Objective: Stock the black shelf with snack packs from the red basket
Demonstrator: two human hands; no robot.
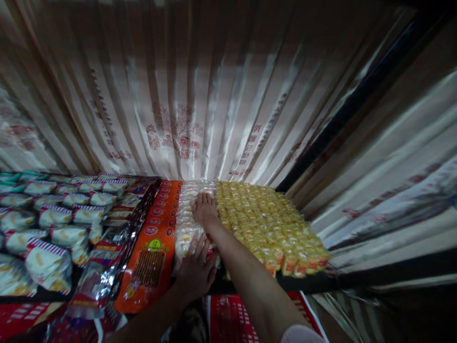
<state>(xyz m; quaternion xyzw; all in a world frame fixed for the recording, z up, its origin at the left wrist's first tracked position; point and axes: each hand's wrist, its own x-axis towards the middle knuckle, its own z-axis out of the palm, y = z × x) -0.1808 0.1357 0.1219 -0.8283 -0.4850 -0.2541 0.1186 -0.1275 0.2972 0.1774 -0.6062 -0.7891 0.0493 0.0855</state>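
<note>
A stack of clear-wrapped pale snack packs [185, 216] lies in a narrow column on a shelf. My right hand [204, 209] rests flat on its far part, fingers spread, holding nothing. My left hand [195, 271] presses against the near end of the same column, fingers apart. To the right lies a wide block of small yellow packets [271, 224]. On the left of the column is an orange bag of stick snacks [152, 257].
Dark foil bags [117, 228] and white puffy packs with red-blue striped edges [53, 219] fill the left side. A pleated satin curtain [200, 95] hangs behind the shelf. A red crate [228, 317] sits below the dark shelf edge [321, 283].
</note>
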